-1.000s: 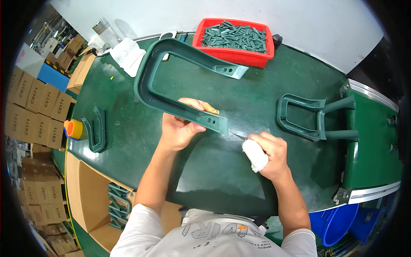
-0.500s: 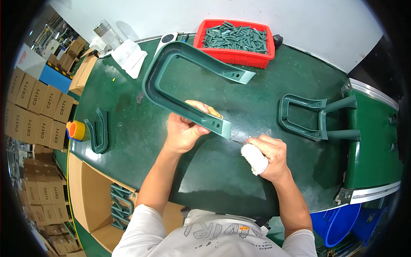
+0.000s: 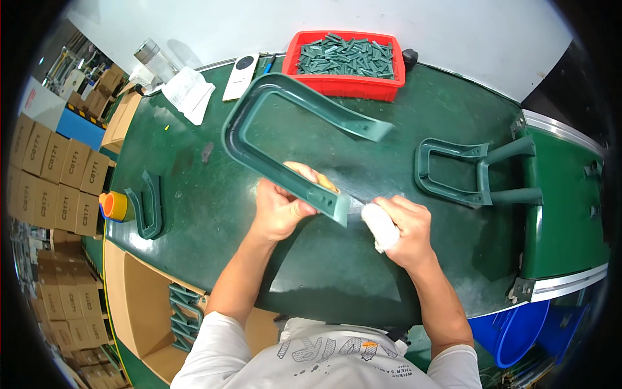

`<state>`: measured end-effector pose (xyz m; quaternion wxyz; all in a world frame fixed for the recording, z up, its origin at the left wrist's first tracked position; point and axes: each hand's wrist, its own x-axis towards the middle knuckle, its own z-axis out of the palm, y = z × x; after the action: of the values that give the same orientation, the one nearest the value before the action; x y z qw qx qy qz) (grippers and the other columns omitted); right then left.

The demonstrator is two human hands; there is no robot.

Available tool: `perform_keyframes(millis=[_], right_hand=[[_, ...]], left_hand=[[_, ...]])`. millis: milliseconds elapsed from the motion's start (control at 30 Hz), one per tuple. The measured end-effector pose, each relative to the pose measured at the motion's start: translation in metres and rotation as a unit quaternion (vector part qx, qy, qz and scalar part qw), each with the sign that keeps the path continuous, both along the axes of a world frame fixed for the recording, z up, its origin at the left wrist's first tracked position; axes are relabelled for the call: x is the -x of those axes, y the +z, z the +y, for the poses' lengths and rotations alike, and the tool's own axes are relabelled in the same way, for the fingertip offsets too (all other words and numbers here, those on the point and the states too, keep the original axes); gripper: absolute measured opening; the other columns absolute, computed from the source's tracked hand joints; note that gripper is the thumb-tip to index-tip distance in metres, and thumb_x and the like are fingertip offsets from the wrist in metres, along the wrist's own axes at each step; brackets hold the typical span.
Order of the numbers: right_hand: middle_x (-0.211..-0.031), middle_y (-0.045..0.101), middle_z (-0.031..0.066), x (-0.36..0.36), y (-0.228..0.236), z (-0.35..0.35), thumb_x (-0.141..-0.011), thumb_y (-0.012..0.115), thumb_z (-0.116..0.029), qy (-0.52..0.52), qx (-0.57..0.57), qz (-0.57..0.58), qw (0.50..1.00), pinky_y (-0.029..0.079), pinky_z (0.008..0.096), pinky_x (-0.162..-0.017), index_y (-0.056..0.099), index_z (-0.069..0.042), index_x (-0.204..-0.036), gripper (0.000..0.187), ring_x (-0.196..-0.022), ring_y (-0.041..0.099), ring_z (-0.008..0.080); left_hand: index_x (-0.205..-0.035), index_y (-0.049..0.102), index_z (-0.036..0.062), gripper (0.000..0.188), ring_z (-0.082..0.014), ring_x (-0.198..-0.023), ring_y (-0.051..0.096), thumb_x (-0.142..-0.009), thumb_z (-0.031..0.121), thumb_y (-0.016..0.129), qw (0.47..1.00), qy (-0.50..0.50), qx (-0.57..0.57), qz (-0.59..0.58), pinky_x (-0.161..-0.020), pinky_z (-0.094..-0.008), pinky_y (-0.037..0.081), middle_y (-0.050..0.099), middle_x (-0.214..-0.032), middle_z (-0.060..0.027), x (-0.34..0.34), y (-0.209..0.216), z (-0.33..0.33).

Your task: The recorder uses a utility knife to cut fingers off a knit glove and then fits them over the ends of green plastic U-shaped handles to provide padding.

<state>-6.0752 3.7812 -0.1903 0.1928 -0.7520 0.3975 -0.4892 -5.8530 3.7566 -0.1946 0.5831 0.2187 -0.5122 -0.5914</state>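
Note:
My left hand (image 3: pixel 277 212) is closed around one leg of a green U-shaped plastic part (image 3: pixel 241 139), raised above the table with its bend at upper left. Something yellow (image 3: pixel 328 184) shows at the fingertips of that hand. My right hand (image 3: pixel 412 228) grips a knife by its white cloth-wrapped handle (image 3: pixel 380 227). Its thin blade (image 3: pixel 355 203) lies against the cut end of the held leg, just right of my left hand. The blade's tip is hard to make out.
A red bin (image 3: pixel 343 85) of small green pieces stands at the back. Joined green frames (image 3: pixel 453 194) lie right, by a green conveyor (image 3: pixel 567 214). Left are another U-shaped part (image 3: pixel 153 207), yellow tape rolls (image 3: pixel 116 206) and an open carton (image 3: pixel 139 298). A phone (image 3: pixel 238 79) lies behind.
The held part has tilted, its far leg end dropping slightly and its near end moving down. My right hand has shifted a little left and up, bringing the blade onto the near end.

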Motion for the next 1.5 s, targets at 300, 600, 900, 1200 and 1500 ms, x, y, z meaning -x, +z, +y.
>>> perform_keyframes(millis=[300,600,900,1200,1500], right_hand=[[-0.072,0.065,0.0047,0.006,0.005,0.005,-0.086,0.062,-0.009,0.174,-0.380,-0.325,0.848,0.044,0.0225,-0.048,0.063,0.000,-0.098,0.014,-0.057,0.059,0.0082],[-0.063,0.062,0.0009,0.005,0.007,0.005,-0.085,0.063,-0.009,0.215,-0.364,-0.188,0.886,0.040,0.0207,-0.044,0.067,-0.001,-0.084,0.009,-0.052,0.054,0.0045],[-0.063,0.063,0.0019,0.004,0.005,0.007,-0.080,0.066,-0.007,0.223,-0.333,-0.164,0.901,0.043,0.0217,-0.047,0.068,-0.001,-0.081,0.007,-0.054,0.057,0.0059],[-0.073,0.064,0.0091,-0.011,0.005,0.012,-0.071,0.068,-0.003,0.283,-0.192,-0.057,0.938,0.047,0.0299,-0.056,0.069,0.000,-0.091,0.020,-0.062,0.061,0.0190],[-0.078,0.059,0.0082,-0.004,0.001,0.001,-0.067,0.078,-0.004,-0.001,0.009,-0.093,0.996,0.046,0.0260,-0.055,0.069,0.001,-0.096,0.031,-0.064,0.059,0.0169]], left_hand=[[-0.105,0.055,0.0007,0.052,-0.0172,-0.084,0.066,-0.069,0.025,0.083,1.000,0.011,-0.014,-0.012,-0.072,-0.0281,0.055,0.066,-0.094,-0.0121,-0.004,-0.001,-0.004],[-0.106,0.054,0.0004,0.052,-0.0157,-0.083,0.066,-0.069,0.025,0.083,1.000,0.002,-0.022,-0.009,-0.072,-0.0273,0.055,0.066,-0.094,-0.0118,-0.002,-0.002,-0.003],[-0.107,0.054,0.0002,0.052,-0.0162,-0.083,0.066,-0.071,0.026,0.082,1.000,0.013,-0.013,-0.016,-0.071,-0.0269,0.055,0.066,-0.094,-0.0131,-0.003,-0.006,-0.003],[-0.107,0.052,0.0012,0.052,-0.0157,-0.075,0.063,-0.074,0.030,0.080,0.998,0.055,-0.022,-0.008,-0.060,-0.0257,0.052,0.066,-0.094,-0.0169,0.002,-0.002,-0.006],[-0.105,0.053,0.0006,0.045,-0.0175,-0.073,0.064,-0.076,0.022,0.079,0.996,0.059,-0.063,0.008,-0.054,-0.0282,0.052,0.066,-0.093,-0.0183,0.006,0.004,0.002]])
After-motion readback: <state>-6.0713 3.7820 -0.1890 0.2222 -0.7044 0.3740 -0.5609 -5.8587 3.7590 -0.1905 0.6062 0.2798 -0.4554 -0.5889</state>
